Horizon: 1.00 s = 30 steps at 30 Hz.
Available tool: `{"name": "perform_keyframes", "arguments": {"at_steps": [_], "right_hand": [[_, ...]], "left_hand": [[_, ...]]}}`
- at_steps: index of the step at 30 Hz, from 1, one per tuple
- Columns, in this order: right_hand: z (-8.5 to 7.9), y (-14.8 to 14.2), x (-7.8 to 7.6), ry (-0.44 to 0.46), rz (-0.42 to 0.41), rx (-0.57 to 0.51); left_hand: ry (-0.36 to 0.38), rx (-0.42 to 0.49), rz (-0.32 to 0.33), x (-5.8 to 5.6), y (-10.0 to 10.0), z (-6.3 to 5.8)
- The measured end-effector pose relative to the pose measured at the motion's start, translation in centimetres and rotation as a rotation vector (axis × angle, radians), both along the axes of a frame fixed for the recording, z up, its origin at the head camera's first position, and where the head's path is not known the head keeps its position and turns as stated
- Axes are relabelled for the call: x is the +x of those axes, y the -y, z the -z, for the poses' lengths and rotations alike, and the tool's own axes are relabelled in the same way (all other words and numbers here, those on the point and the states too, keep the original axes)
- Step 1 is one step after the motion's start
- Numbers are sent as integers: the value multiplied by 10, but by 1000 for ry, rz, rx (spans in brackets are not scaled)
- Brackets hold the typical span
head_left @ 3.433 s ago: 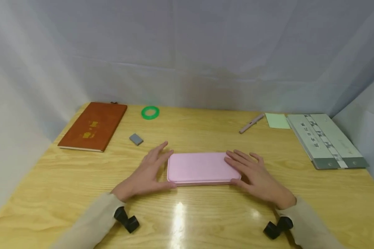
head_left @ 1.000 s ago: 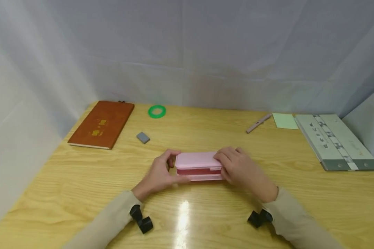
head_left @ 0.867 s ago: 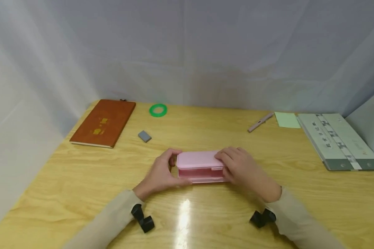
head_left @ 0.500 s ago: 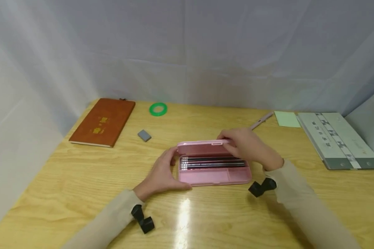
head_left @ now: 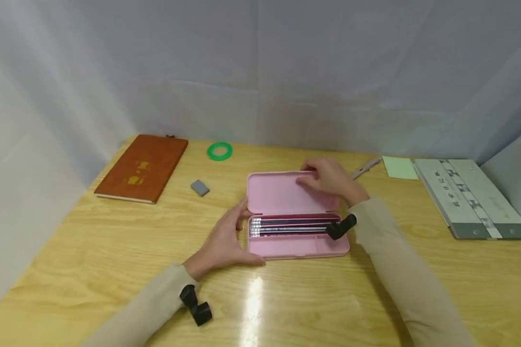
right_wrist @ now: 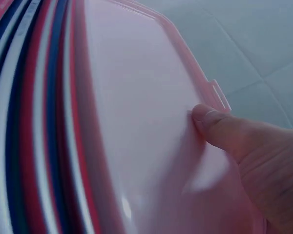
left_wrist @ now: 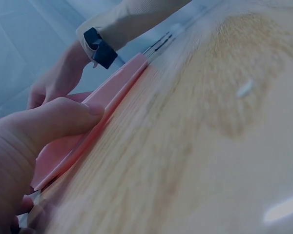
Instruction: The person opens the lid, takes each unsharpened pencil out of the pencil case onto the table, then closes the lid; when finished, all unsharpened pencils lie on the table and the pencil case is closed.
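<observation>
A pink pencil case [head_left: 282, 247] stands in the middle of the table with its lid [head_left: 271, 193] swung up and back. Several striped pencils [head_left: 286, 226] with metal ends lie side by side in its rear compartment; the front holds a long and a small compartment. My left hand [head_left: 223, 241] grips the case's left end, its thumb [left_wrist: 68, 117] along the front edge. At the lid's upper edge, my right hand [head_left: 330, 179] pinches the lid, with the thumb [right_wrist: 224, 129] on the inner face close to the clasp. Its other fingers are mostly hidden behind the lid.
A brown notebook [head_left: 143, 168], a green tape ring [head_left: 219, 151] and a grey eraser-like block [head_left: 199, 188] lie to the left. Right of the case are a pen [head_left: 366, 167], partly behind the right hand, light green sticky notes [head_left: 400, 167] and a grey-green folder [head_left: 473, 197].
My right hand has lifted the lid from closed and tipped it back, moving away from me. The pencils inside have come into view. My left hand stays at the case's left end.
</observation>
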State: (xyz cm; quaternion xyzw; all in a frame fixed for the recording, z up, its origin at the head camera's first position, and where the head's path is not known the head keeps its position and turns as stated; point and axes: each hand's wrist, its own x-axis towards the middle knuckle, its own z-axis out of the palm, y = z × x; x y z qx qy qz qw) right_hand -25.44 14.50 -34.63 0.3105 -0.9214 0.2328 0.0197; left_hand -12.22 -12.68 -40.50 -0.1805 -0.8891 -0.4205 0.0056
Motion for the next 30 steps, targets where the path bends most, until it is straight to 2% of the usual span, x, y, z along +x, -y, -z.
{"name": "perform_keyframes", "arguments": {"at_steps": [2, 5, 8, 10, 12, 14, 16, 20, 24, 30], "right_hand": [[2, 0, 3, -37, 28, -9], [-2, -3, 18, -160, 50, -82], [-7, -8, 38, -240, -11, -144], [-6, -12, 51, -207, -80, -125], [-2, -15, 61, -126, -146, -62], [5, -16, 69, -36, -176, 5], [11, -15, 74, 9, -178, 44], [20, -11, 80, 8, -163, 52], [20, -7, 81, -2, -154, 70], [18, -3, 81, 65, -216, 99]], "left_hand": [[12, -11, -6, 0, 0, -1], [21, -31, -11, -1, 0, -2], [14, -34, -3, -2, -2, -3], [15, -29, 6, -3, -3, -3], [25, -19, 12, -2, -4, -2], [37, -12, 16, -2, -4, -1], [46, -5, 14, -1, -3, 0], [49, -4, 8, 0, 0, 2], [49, -19, 14, 0, 1, 2], [45, -35, 27, -1, 2, 0]]}}
